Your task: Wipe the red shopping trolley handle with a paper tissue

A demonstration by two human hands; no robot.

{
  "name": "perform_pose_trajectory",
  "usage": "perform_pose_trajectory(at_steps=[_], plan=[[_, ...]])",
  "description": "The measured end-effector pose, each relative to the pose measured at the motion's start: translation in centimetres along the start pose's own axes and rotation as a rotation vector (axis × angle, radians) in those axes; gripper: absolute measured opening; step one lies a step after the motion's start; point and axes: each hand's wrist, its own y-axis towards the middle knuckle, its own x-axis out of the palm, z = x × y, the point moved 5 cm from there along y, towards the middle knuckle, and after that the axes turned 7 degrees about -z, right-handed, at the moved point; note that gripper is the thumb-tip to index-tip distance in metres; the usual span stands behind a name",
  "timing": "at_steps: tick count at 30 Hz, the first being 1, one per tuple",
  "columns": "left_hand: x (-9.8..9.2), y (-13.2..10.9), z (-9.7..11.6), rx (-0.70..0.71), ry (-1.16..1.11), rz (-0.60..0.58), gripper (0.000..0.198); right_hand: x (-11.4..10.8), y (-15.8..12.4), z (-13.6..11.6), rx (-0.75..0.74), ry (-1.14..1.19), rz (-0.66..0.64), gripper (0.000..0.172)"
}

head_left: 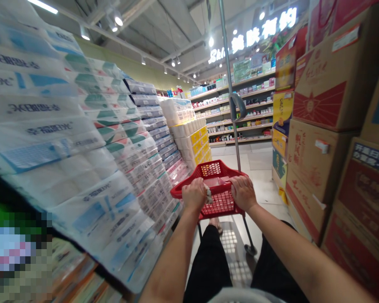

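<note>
Both hands are closed on the near rim of a red plastic shopping basket (219, 185): the left hand (194, 194) wraps the rim's left part with a small pale scrap, seemingly paper or cloth, pressed under its fingers, and the right hand (242, 192) clasps the rim just beside it, knuckles up. The basket sits on a wheeled frame in the middle of a shop aisle, directly ahead of the person, and its inside shows only its own perforated red floor. A grey metal pole (229, 84) rises from the far side of the basket to the ceiling region, carrying a curved grey handle part-way up. Floor: pale glossy tiles (255, 162), running toward shelving (240, 113) stocked with small goods at the aisle's end, under an illuminated white sign. Left of the aisle stands a tall sloping wall of wrapped tissue packs (91, 160), white with blue and green print; further along, more packs with yellow labels. Right of the aisle, stacked brown and red cardboard cartons (328, 84) reach above head height. Both forearms extend forward and slightly inward, bare, elbows low, wrists level with the rim. Dark trousers are visible below the arms, and one foot shows beneath the basket.
</note>
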Motion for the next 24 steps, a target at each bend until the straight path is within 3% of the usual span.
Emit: perform_pose_trajectory(at_steps=[4, 11, 18, 21, 24], plan=[[0.1, -0.4, -0.2, 0.0, 0.063, 0.021, 0.038, 0.1, -0.1, 0.0, 0.003, -0.003, 0.007, 0.022], [0.9, -2.1, -1.5, 0.128, 0.057, 0.123, 0.043, -0.1, -0.1, 0.0, -0.011, 0.001, 0.024, 0.021], [0.1, -0.2, -2.3, -0.09, 0.049, -0.016, 0.041, -0.1, -0.1, 0.1, -0.009, 0.004, 0.033, 0.022], [0.1, -0.1, -2.3, -0.034, 0.074, -0.035, 0.04, -0.1, -0.1, 0.1, -0.015, 0.005, 0.031, 0.023], [0.6, -1.3, -2.8, 0.072, 0.087, 0.042, 0.042, -0.1, -0.2, 0.3, -0.013, -0.002, 0.031, 0.023]])
